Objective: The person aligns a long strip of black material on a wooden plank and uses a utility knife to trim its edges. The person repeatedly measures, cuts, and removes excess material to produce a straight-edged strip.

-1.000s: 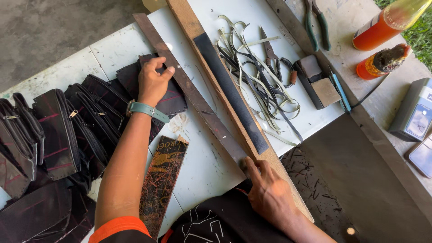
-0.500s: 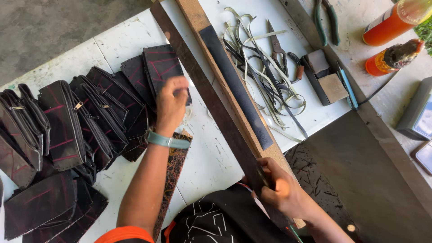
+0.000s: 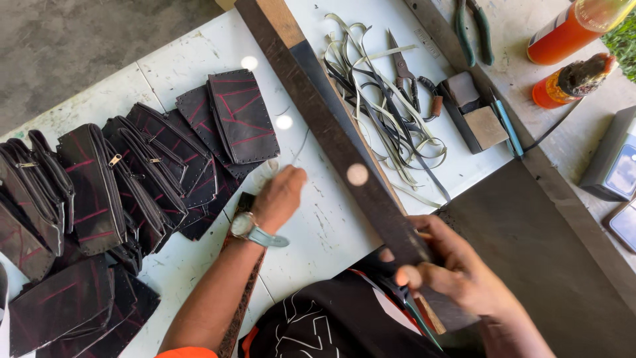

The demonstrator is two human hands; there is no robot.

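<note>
Gripping the long dark strip

Your right hand (image 3: 457, 272) clasps the near end of the long dark leather strip (image 3: 331, 132), which runs diagonally far-left across the white table (image 3: 199, 53). Your left hand (image 3: 281, 195) hovers loosely curled, empty, near stacked black pouches (image 3: 132, 172).

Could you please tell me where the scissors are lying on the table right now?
In the head view, the scissors lie at the upper middle of the white table, among the tangle of pale strips, just left of the small blocks.
</note>
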